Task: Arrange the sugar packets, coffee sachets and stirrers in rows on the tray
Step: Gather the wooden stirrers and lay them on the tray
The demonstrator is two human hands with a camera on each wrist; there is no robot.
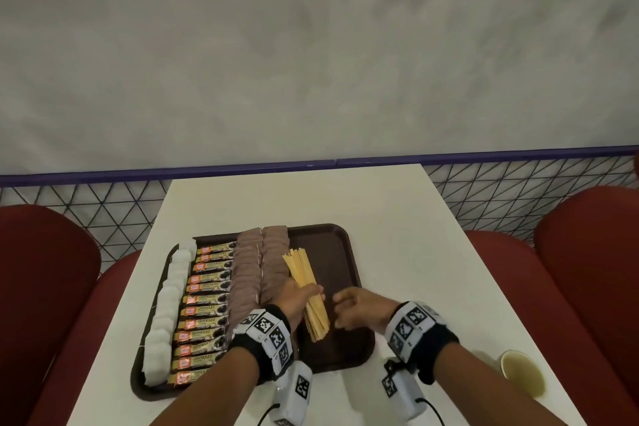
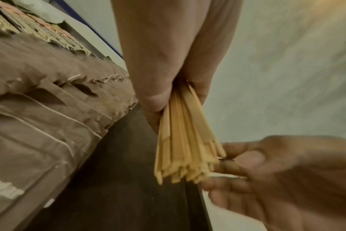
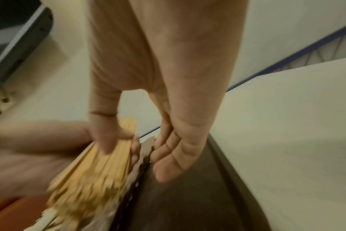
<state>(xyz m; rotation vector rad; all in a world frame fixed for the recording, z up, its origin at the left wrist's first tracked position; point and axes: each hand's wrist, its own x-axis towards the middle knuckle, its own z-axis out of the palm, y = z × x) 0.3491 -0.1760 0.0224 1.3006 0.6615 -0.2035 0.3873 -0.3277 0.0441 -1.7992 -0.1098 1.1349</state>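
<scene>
A dark brown tray [image 1: 340, 252] lies on the white table [image 1: 345, 197]. From its left run columns of white sugar packets [image 1: 169, 301], gold coffee sachets [image 1: 207, 301] and two of brown packets [image 1: 259, 266]. My left hand [image 1: 316, 294] grips a bundle of wooden stirrers [image 1: 304, 273] round its middle, slanted over the bare right part of the tray. In the left wrist view the stirrers [image 2: 184, 140] fan out below the fist. My right hand [image 1: 342, 308] sits beside the bundle's near half, fingers loosely bent. In the right wrist view its thumb rests on the stirrers [image 3: 101, 168].
A paper cup [image 1: 522, 372] of pale greenish liquid stands near the table's front right edge. Red seats [image 1: 45, 287] flank the table on both sides, with a wire mesh rail [image 1: 518, 190] and a grey wall behind. Bare tray surface lies right of the stirrers.
</scene>
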